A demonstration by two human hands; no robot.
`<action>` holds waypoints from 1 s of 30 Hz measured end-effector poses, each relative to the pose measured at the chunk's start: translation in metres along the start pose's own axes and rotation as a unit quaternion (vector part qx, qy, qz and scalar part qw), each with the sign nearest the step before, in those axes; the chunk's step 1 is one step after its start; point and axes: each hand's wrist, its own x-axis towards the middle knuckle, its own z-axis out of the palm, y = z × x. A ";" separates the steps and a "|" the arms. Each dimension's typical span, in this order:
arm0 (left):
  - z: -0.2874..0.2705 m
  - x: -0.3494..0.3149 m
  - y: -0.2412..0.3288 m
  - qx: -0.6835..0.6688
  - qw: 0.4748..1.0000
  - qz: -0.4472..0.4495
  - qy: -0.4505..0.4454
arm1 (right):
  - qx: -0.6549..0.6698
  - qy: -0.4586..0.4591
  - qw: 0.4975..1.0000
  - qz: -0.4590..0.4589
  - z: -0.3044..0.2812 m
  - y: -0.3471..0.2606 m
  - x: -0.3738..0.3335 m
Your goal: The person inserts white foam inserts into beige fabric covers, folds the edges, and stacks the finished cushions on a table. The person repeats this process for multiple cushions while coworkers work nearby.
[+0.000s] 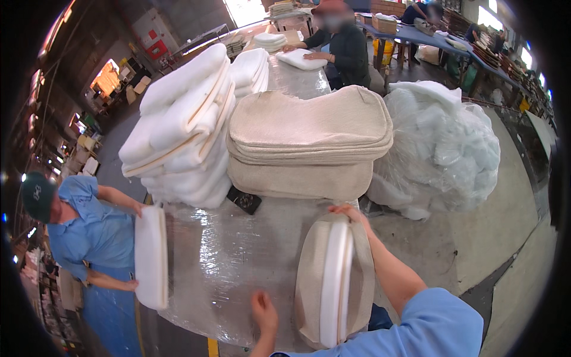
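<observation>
Touching far end of beige oval fabric cover (309, 285) with right hand (350, 212), can't tell if its fingers grip; long white padded slab (331, 288) sits along cover's middle, on shiny grey surface (232, 262); left hand (263, 308) nearby, fingers loosely curled, holding nothing

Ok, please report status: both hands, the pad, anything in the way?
Right hand at beige cover's far end. Left hand apart, nothing visible in it. White pad flanked by cover. Beige stack just beyond right hand.
</observation>
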 end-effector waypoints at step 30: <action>-0.116 -0.134 -0.047 -0.260 0.942 -0.184 0.105 | -0.011 0.092 0.996 0.010 -0.052 0.040 -0.216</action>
